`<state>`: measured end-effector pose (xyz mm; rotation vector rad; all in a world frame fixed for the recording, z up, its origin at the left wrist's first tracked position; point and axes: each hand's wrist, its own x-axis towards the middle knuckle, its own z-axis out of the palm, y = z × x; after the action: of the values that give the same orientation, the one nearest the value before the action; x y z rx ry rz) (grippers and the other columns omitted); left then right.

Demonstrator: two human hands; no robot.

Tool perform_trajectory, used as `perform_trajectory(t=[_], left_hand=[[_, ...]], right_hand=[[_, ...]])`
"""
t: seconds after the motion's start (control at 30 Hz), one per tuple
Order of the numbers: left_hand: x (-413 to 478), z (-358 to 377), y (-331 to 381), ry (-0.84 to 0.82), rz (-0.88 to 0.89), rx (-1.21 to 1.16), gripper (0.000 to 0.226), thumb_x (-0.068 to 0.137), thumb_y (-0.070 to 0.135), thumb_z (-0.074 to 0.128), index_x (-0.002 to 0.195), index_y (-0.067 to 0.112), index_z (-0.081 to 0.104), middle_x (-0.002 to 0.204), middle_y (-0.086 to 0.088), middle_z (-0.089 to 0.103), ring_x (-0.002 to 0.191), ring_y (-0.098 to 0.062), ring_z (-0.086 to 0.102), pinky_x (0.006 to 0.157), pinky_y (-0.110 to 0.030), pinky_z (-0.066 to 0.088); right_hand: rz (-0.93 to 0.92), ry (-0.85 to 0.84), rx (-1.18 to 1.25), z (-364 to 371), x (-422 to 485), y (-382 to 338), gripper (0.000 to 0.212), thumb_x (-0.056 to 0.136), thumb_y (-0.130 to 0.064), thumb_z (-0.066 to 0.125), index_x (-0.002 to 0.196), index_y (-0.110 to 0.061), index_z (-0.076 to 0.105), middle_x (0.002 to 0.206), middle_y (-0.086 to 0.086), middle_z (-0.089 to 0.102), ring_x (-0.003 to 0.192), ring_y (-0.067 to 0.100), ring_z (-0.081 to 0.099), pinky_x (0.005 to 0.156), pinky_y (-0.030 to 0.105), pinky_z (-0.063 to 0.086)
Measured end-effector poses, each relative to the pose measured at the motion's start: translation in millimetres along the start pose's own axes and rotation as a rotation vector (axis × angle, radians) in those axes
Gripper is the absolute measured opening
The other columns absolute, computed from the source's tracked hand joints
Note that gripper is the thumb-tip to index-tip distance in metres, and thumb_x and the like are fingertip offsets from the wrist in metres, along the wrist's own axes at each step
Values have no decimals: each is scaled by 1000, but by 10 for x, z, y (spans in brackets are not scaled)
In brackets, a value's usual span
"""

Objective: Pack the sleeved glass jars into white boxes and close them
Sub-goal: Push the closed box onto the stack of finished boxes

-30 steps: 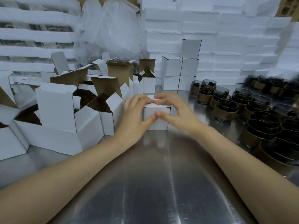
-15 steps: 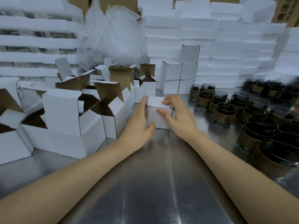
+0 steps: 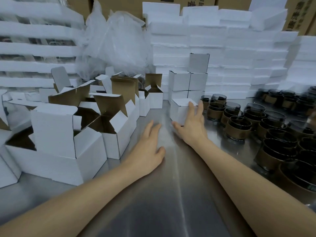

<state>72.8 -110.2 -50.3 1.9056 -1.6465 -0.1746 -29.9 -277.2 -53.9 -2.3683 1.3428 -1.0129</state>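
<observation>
You are working at a brushed stainless steel table (image 3: 171, 194), with a wall of stacked white foam slabs (image 3: 239, 48) running along its far edge. To your left a crowd of open white cardboard boxes with brown insides (image 3: 56, 134) is waiting. To your right the dark glass jars in brown paper sleeves (image 3: 239, 127) are standing in rows, none of them in hand. Between the two groups, against the foam, a small stack of closed white boxes (image 3: 188, 81) is building up. The closed white cube box (image 3: 179, 112) you are dealing with is sitting on the table just in front of that stack, close beside the nearest jars. The step looks to be parking this finished box with the others. Your right hand (image 3: 193, 127) is lying against it with the fingers spread and nearly straight over its right face and top edge and the thumb along the lower front, so it is pressing rather than gripping. Your left hand (image 3: 148, 147) is hanging flat and open over the bare steel, holding nothing. When you are moving the box, be pushing low and square so the lid is not popping, be lining its faces up flush with the stack, and be minding the jars at your fingertips (image 3: 200, 106), since a sideways nudge could be knocking them together.
</observation>
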Motion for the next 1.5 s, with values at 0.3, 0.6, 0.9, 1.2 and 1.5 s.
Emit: perform_trajectory(t=[0.3,0.6,0.9,1.2,1.5], left_hand=[[100,35,-77,1,48,34,51,95,30,44,144,24,31,154,12,15,138,-13,29,109,-29,31],[117,43,-108,29,62,11,41,97,31,45,138,25,42,145,11,32,131,-8,37,108,-23,32],[107,14,-110,60,82,24,37,98,31,44,134,27,44,143,15,32,126,-3,39,96,-13,28],[132,31,-138,77,90,17,27,98,30,43,124,27,50,133,13,39,120,-4,40,94,-13,29],[115,52,-139,121,143,53,24,95,27,42,116,22,54,124,11,44,115,-5,40,97,-22,36]], right_hand=[[101,186,83,155,505,-75,70,78,-37,64,137,-20,30,126,15,39,116,38,44,87,41,41],[3,609,366,-222,1222,-580,71,74,-50,67,130,-22,36,127,5,39,116,24,46,68,32,40],[-7,390,-40,-215,1948,-670,54,85,-37,69,128,-12,47,135,12,34,122,28,39,75,41,50],[9,476,-231,-80,2135,-584,70,82,10,54,145,-10,29,140,16,34,119,33,38,87,37,39],[-335,196,-63,825,1211,-424,54,81,2,48,132,-16,50,135,18,35,120,35,38,98,42,33]])
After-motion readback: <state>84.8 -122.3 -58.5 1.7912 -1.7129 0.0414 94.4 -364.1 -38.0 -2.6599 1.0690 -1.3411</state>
